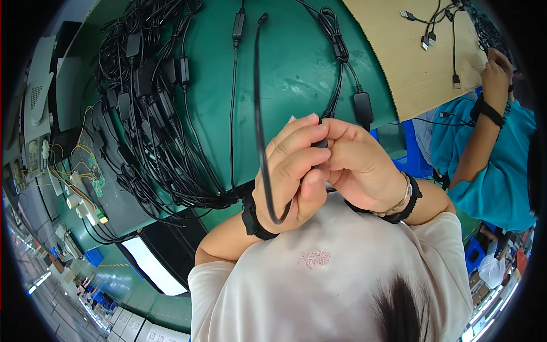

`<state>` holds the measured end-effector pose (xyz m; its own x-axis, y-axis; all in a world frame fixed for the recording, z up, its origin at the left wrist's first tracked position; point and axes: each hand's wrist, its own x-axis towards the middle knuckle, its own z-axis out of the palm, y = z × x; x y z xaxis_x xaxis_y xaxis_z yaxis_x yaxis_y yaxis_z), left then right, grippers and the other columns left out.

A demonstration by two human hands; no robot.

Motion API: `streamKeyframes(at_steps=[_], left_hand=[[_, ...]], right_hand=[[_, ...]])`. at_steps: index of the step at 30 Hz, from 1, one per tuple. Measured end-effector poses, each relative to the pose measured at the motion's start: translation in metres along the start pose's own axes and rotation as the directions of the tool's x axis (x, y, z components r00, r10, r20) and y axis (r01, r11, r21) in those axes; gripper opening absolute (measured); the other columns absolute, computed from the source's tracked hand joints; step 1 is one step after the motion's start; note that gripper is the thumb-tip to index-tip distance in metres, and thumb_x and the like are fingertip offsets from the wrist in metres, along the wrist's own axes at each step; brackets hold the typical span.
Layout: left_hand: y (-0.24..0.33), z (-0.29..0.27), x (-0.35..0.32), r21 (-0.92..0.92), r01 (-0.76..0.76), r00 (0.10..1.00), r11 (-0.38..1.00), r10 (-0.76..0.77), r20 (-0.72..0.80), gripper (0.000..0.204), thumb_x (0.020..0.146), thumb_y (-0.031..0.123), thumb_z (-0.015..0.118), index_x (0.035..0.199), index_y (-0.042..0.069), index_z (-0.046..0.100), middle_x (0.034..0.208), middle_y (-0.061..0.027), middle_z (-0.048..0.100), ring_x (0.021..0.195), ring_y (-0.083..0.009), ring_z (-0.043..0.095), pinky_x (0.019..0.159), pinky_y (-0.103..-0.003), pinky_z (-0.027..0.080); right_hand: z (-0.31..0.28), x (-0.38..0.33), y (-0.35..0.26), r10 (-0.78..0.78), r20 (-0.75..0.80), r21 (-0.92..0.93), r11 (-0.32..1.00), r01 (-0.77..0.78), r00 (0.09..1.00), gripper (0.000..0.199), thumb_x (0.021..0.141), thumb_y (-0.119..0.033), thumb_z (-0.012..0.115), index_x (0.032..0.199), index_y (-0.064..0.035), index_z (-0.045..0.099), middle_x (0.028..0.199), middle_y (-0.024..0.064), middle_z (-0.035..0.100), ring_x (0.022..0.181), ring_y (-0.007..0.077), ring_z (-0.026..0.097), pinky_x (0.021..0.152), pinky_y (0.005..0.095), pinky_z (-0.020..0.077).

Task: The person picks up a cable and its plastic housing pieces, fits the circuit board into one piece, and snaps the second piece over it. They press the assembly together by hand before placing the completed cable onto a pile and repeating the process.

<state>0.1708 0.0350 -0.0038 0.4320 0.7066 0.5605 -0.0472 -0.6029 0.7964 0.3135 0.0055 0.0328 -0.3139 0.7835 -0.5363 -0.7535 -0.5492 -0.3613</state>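
Note:
My left hand [293, 168] is closed around a black cable [258, 102]. A long loose stretch of that cable curves out of the palm and up over the green table, ending in a small plug. Pressed close on the right, my right hand [364, 165] has its fingertips against those of my left. Between them both hands pinch a small black part, mostly covered by the fingers, so its kind is unclear. Just beyond the hands lies a tied bundle of black cable [337, 48]. Beside it is a black inline box [362, 107].
A big tangle of black cables [148, 102] with inline boxes covers the left of the green table [290, 80]. Another straight cable [235, 85] lies nearer the middle. Cardboard [393, 51] at the right carries USB cables [431, 39]. A co-worker in teal [490, 154] sits beyond it.

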Motion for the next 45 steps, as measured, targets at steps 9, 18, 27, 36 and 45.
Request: streamKeyframes(at_steps=[9,18,27,36,45], left_hand=[[-0.005,0.009,-0.002,-0.044,0.025,0.994,0.999,-0.029,-0.108,0.018,0.087,0.007,0.045,0.096,-0.006,0.053,0.108,-0.0211,0.055,0.104,-0.036,0.053,0.09,-0.043,0.04],[0.005,0.002,0.001,-0.319,0.238,0.953,0.917,-0.285,-0.107,0.031,0.087,0.011,0.045,0.111,-0.01,0.048,0.119,-0.0232,0.048,0.114,-0.0371,0.045,0.094,-0.042,0.036],[0.011,-0.022,0.008,-0.112,0.259,0.96,0.959,-0.243,0.142,0.047,0.07,0.006,0.065,0.114,-0.004,0.05,0.12,-0.0239,0.048,0.114,-0.0366,0.044,0.093,-0.039,0.037],[0.018,-0.021,0.002,0.166,0.154,0.988,0.974,-0.148,-0.047,0.036,0.062,0.001,0.071,0.097,-0.003,0.06,0.093,-0.0184,0.061,0.075,-0.0271,0.059,0.066,-0.031,0.048],[0.011,-0.024,-0.001,0.188,0.084,0.996,0.979,-0.084,-0.008,0.033,0.061,-0.001,0.072,0.092,-0.003,0.062,0.09,-0.0174,0.062,0.069,-0.0269,0.059,0.06,-0.03,0.049]], right_hand=[[-0.009,0.005,0.012,-0.075,0.028,-0.013,0.997,0.076,0.997,0.026,0.078,0.004,0.046,0.103,-0.0007,0.051,0.095,0.0066,0.058,0.088,0.0139,0.057,0.076,0.0267,0.0478],[-0.002,0.008,0.002,-0.141,0.061,-0.172,0.974,0.149,0.988,0.022,0.077,0.0,0.056,0.099,0.0003,0.051,0.09,0.0064,0.059,0.082,0.014,0.059,0.072,0.0264,0.0485],[-0.004,0.003,-0.013,-0.06,0.106,-0.229,0.97,0.083,0.993,0.017,0.076,0.0,0.059,0.093,0.0012,0.054,0.084,0.005,0.059,0.077,0.0105,0.058,0.071,0.0232,0.048],[-0.003,0.003,-0.004,-0.174,0.072,-0.282,0.941,0.188,0.982,0.042,0.069,0.008,0.058,0.11,0.0017,0.049,0.096,0.0054,0.058,0.085,0.0107,0.057,0.077,0.0238,0.0473],[-0.004,0.005,-0.007,-0.164,0.081,-0.373,0.91,0.183,0.983,0.043,0.068,0.009,0.058,0.109,0.0019,0.049,0.096,0.0054,0.058,0.087,0.0103,0.056,0.075,0.0225,0.0469]])
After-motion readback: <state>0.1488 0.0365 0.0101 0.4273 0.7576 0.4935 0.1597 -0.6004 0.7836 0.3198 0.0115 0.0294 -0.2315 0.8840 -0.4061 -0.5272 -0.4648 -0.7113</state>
